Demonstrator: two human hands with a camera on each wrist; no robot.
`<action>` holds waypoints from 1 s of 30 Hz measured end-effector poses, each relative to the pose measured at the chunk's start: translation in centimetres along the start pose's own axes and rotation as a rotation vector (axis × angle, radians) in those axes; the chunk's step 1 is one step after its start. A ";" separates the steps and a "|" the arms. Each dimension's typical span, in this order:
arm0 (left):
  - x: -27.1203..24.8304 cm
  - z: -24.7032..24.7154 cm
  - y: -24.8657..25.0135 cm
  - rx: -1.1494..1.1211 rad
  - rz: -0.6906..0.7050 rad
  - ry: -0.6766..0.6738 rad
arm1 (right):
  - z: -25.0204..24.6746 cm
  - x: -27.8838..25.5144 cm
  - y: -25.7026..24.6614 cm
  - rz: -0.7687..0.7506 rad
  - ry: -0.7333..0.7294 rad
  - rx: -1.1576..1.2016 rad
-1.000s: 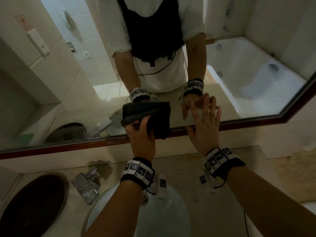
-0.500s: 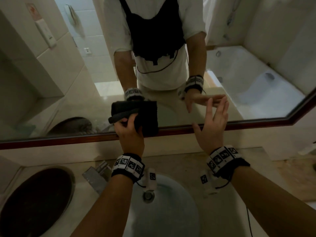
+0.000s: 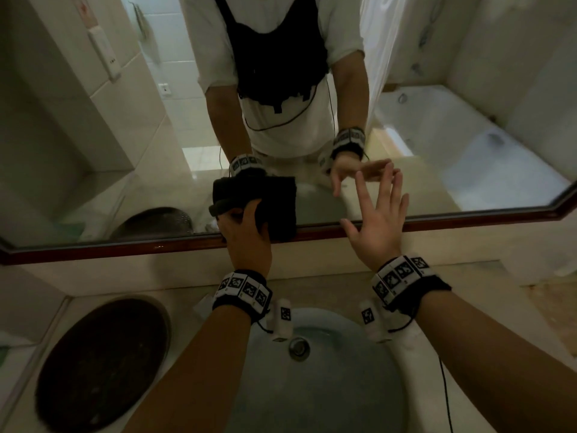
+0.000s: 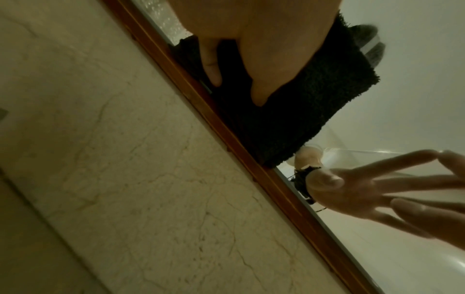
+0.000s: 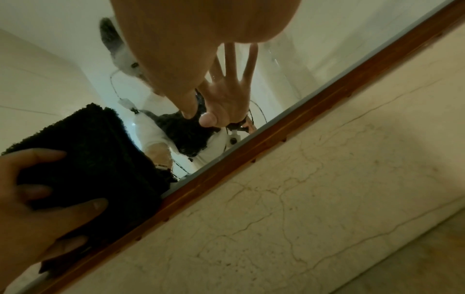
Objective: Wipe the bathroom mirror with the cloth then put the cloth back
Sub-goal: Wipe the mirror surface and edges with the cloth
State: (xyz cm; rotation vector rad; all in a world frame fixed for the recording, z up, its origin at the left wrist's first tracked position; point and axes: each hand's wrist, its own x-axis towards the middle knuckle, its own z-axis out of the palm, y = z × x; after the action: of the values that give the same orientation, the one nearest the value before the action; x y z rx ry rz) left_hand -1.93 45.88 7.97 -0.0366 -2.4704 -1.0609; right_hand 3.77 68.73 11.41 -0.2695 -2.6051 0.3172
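Observation:
A large mirror (image 3: pixel 93 151) in a brown wooden frame (image 3: pixel 125 249) hangs above the counter. My left hand (image 3: pixel 245 226) grips a folded dark cloth (image 3: pixel 278 207) and presses it against the glass at the bottom edge, overlapping the frame. The left wrist view shows the cloth (image 4: pixel 289 111) lying on the glass under my palm. To its right, my right hand (image 3: pixel 379 214) is open with fingers spread, and the fingertips (image 4: pixel 427 157) meet their reflection on the glass. In the right wrist view my left hand (image 5: pixel 37 199) holds the cloth (image 5: pixel 88 149) with thumb and fingers.
A pale round sink (image 3: pixel 343 401) with a metal drain (image 3: pixel 298 346) lies under my forearms. A dark round lid or basin (image 3: pixel 100 370) sits at the left of the counter. A marble backsplash (image 4: pixel 125 179) runs below the mirror frame. The reflection shows a bathtub.
The left hand with the cloth has slid a little to the left along the mirror's bottom edge. The right hand stays up at the glass, fingers more spread. The head view has shifted.

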 end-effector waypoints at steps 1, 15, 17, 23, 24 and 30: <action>0.0 0.1 -0.1 -0.026 0.054 0.027 | 0.0 0.0 0.1 -0.004 -0.009 -0.009; -1.2 0.0 1.8 -0.275 0.000 -0.002 | 2.1 0.2 1.8 -0.097 0.021 0.000; -0.9 -0.2 2.3 -0.295 -0.011 0.021 | 2.4 0.3 1.9 -0.112 0.040 0.041; -1.0 -0.3 2.0 -0.306 0.014 -0.034 | 2.6 0.1 1.9 -0.112 0.057 0.089; -0.9 -0.3 1.9 -0.303 0.018 -0.039 | 2.7 0.1 1.9 -0.114 0.053 0.094; -0.9 2.0 3.4 -0.209 0.096 -0.126 | 2.3 -0.1 0.9 -0.093 0.076 0.078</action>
State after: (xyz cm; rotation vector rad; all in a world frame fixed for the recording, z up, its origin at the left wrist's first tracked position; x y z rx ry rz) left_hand -1.22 49.75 8.71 -0.2923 -2.4292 -1.3052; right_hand 2.81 69.19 9.15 -0.1299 -2.5146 0.3680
